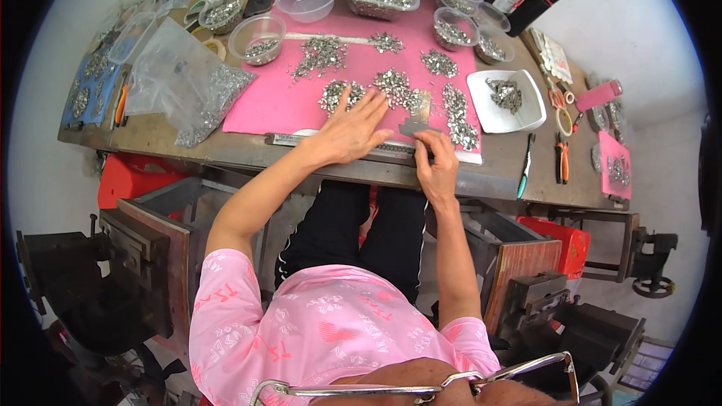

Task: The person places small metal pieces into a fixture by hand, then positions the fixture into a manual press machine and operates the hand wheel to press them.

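My left hand (355, 126) reaches over the pink mat (259, 109), fingers stretched out and slightly blurred, at a pile of small shiny metal pieces (335, 96). Another heap of metal pieces (392, 86) lies just past its fingertips. My right hand (438, 164) is closed in a pinch at the mat's front edge, with a small flat grey metal plate (412, 128) at its fingertips. Beyond the plate stands a narrow ridged, brassy patch (425, 105), too small to make out. Beneath both hands a long metal strip with a row of small marks or slots (391, 149) runs along the table edge.
Clear plastic tubs (380, 6) of metal pieces line the back. A white dish (530, 109) is at right, near a toothbrush (526, 165) and orange-handled pliers (562, 159). At left lies a clear plastic bag of pieces (197, 109). Red stools (135, 180) are under the table.
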`<state>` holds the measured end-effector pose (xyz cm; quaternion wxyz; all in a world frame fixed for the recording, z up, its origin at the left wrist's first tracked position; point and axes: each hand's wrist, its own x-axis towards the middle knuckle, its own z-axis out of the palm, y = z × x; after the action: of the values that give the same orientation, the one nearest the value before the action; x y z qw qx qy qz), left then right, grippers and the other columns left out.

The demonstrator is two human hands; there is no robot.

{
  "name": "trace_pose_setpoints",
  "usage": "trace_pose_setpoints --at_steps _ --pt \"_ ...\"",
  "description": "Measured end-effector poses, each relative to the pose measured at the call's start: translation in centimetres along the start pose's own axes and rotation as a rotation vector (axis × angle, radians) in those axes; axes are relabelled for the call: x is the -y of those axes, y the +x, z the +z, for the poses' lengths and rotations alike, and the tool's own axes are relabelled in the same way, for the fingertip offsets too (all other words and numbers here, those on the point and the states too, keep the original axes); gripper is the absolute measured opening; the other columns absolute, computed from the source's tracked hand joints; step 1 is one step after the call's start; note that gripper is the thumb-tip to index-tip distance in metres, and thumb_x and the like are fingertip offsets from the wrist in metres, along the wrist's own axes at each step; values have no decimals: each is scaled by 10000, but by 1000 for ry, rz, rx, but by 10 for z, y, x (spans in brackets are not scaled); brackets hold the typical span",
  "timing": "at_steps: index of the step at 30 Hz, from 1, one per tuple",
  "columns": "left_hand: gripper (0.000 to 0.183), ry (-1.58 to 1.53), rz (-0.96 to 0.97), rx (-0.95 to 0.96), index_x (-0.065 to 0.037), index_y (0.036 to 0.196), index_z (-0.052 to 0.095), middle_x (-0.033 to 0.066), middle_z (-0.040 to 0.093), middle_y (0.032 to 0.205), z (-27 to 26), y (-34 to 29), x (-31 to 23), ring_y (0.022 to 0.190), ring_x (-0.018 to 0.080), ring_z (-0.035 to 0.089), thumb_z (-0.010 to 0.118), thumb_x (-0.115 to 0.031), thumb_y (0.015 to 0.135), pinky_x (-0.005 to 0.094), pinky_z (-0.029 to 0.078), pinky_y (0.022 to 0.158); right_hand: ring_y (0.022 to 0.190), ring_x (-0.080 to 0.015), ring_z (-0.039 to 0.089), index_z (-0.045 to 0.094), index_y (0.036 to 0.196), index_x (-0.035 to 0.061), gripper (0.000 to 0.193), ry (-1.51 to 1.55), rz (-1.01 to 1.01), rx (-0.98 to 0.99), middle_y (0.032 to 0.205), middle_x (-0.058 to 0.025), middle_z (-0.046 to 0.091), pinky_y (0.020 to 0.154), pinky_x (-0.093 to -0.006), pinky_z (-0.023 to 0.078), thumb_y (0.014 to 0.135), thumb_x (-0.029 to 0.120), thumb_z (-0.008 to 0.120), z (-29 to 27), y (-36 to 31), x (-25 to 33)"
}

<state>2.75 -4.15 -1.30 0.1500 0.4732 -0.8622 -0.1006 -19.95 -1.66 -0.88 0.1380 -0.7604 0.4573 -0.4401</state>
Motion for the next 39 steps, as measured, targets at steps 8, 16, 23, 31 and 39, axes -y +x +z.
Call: trace_pose_setpoints --at_steps 8,16,23,31,39 --pt "532 -299 40 -26 5 1405 546 189 468 1520 -7 -33 -5 1462 324 374 495 -380 1041 609 101 1223 1371 -347 462 562 1337 4 419 -269 -230 365 1417 -154 558 1098 -490 380 923 61 594 26 55 -19" --pt "84 -144 -89 -482 -143 952 725 3 614 850 -3 -7 18 905 205 569 716 -167 872 459 330 961 1291 -332 539 649 1225 -9 306 -187 -226 462 1309 -158 635 1078 -459 399 929 47 599 2 40 -6" --pt "82 -48 -78 -398 -143 920 710 -3 632 880 3 -1 16 923 208 571 733 -180 850 484 317 979 902 -326 636 717 1041 18 155 -47 -24 312 930 -154 662 802 -398 495 902 27 650 5 43 -7" --pt "101 -102 -102 -376 -138 923 712 18 629 907 -2 11 19 948 220 569 742 -181 838 490 314 988 842 -323 576 718 977 53 112 -86 -145 292 854 -120 595 774 -430 461 876 42 670 36 51 -5" --pt "122 28 -33 -371 -130 930 719 31 623 909 5 25 24 978 242 556 751 -197 833 526 296 1013 847 -310 564 721 988 70 129 -80 -98 297 853 -105 570 797 -426 441 870 44 675 19 43 -7"
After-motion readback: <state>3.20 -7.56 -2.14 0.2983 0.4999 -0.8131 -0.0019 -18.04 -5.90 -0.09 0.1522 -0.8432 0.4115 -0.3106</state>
